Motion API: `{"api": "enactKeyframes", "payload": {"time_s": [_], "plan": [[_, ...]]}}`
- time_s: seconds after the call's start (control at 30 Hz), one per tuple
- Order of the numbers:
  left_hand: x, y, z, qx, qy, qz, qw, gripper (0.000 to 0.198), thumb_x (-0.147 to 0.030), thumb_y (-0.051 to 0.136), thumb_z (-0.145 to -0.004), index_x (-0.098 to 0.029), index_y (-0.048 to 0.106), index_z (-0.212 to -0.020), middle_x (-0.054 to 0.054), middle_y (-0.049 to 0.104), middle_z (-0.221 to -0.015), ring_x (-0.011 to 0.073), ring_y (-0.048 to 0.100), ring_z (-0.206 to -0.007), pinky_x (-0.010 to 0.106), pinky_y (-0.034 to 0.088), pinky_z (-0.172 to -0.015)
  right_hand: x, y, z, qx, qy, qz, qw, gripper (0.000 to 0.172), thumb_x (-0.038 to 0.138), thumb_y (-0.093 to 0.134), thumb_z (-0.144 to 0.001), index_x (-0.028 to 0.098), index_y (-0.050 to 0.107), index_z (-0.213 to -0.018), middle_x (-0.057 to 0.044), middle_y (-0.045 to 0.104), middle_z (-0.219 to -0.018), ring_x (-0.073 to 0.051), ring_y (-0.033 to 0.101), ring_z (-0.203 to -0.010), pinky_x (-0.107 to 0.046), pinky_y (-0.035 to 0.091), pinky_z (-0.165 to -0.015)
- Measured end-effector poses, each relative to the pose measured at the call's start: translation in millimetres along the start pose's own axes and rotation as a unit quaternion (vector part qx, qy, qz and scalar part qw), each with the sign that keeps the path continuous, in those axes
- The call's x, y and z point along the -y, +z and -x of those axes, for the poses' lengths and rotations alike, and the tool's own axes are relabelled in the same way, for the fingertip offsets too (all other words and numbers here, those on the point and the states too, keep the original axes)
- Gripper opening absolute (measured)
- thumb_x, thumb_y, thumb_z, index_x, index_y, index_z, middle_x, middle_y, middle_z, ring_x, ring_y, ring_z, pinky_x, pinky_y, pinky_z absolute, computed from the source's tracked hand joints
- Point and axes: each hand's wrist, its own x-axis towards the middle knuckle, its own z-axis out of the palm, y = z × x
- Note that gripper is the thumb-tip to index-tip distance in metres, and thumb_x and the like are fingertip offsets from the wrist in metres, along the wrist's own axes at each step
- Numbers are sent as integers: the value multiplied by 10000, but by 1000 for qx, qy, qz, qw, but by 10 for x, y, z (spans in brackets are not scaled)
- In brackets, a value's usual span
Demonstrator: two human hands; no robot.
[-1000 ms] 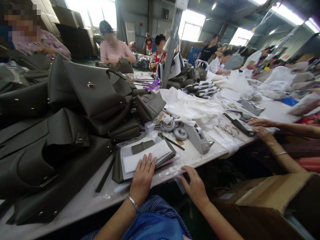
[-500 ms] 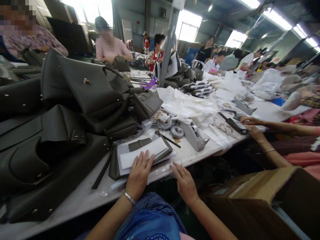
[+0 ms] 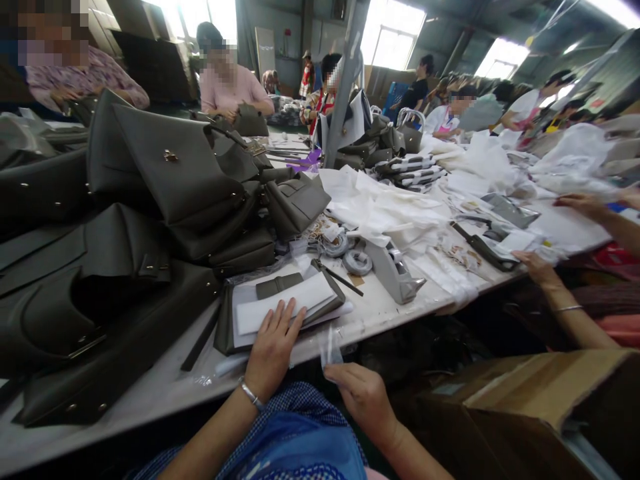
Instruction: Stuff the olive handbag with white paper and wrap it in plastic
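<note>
My left hand (image 3: 274, 347) lies flat, fingers stretched out, on a folded white foam sheet (image 3: 285, 303). That sheet rests on a dark olive handbag (image 3: 227, 327) lying on the table near its front edge. At the table edge, my right hand (image 3: 367, 397) pinches a strip of clear plastic (image 3: 331, 347) between thumb and fingers. A narrow dark strap (image 3: 340, 277) lies just behind the bag. To the right of it stand a grey tape dispenser (image 3: 395, 273) and a roll of tape (image 3: 357, 262).
A tall heap of dark handbags (image 3: 165, 167) fills the table's left side. White wrapping sheets (image 3: 385, 200) lie behind the dispenser. A co-worker's hand (image 3: 537, 267) is at a dark strap on the right. An open cardboard box (image 3: 520, 387) stands at lower right.
My right hand has drawn down and closed on the clear plastic strip, lifting it at the table edge. My left hand stays on the foam sheet. The view has shifted slightly.
</note>
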Motion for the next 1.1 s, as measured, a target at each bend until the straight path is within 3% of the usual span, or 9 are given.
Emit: {"api": "enactKeyframes", "payload": {"time_s": [0.17,0.27,0.37,0.43,0.47,0.57,0.67,0.83,1.1], "plan": [[-25,22,5,-6,3,-13,1000,690,17,389,-864,-209,359,-1515,110,311,-1587,328,290,-1460,498,383,-1148,89,-297,-90,107,-63,3,992,216,170,522,-963,198,704,-1076,-51,768,-999,-161,742,-825,-224,586,-730],[-42,4,-5,-14,-1,-14,1000,695,27,403,-848,-221,397,-1497,101,351,-1569,326,329,-1442,496,406,-1134,154,-574,-399,175,-88,-23,980,249,350,572,-957,189,687,-1109,-48,760,-876,-149,715,-688,-216,551,-622],[-53,-1,-12,-25,-5,-7,1000,697,35,411,-831,-244,444,-1470,83,405,-1541,320,376,-1417,489,438,-1111,52,-695,-977,89,-77,-28,993,243,357,566,-964,195,691,-1096,-51,751,-877,-138,707,-732,-215,544,-704],[-58,17,-10,-35,-7,-9,999,679,27,420,-836,-247,466,-1455,81,422,-1531,322,394,-1406,490,451,-1100,-164,-605,-1460,11,-43,8,999,187,262,553,-970,203,702,-1067,-35,747,-861,-122,698,-743,-212,539,-780],[-60,31,-7,-40,-9,-10,999,681,29,420,-834,-248,467,-1454,79,419,-1533,321,395,-1406,491,452,-1100,-307,-510,-1708,16,-17,41,999,193,256,562,-961,198,698,-1085,-50,748,-948,-139,704,-831,-237,537,-845],[-66,81,6,-52,-21,-8,998,736,59,405,-806,-268,448,-1463,54,398,-1548,303,374,-1421,482,439,-1116,-763,-118,-2375,104,61,134,984,414,236,670,-881,160,613,-1283,-118,663,-1269,-218,634,-1157,-325,486,-1026],[-71,122,14,-60,-27,-13,998,768,74,396,-789,-282,436,-1468,41,399,-1548,293,370,-1424,474,444,-1114,-1093,247,-2821,140,66,160,975,634,226,758,-796,122,537,-1381,-174,634,-1301,-279,610,-1194,-393,486,-1029],[-70,152,5,-78,-25,-26,996,777,75,389,-785,-286,428,-1473,44,406,-1544,290,402,-1406,462,472,-1086,-1288,503,-3110,179,15,187,966,453,213,777,-773,214,689,-1217,-123,643,-1283,-283,603,-1174,-368,495,-980],[-58,147,8,-105,-25,-28,994,730,48,397,-791,-273,480,-1442,43,440,-1521,290,440,-1380,446,490,-1067,-1248,399,-3141,154,-94,173,968,129,198,687,-866,236,782,-945,-48,748,-988,-205,644,-1041,-295,501,-911]]}}
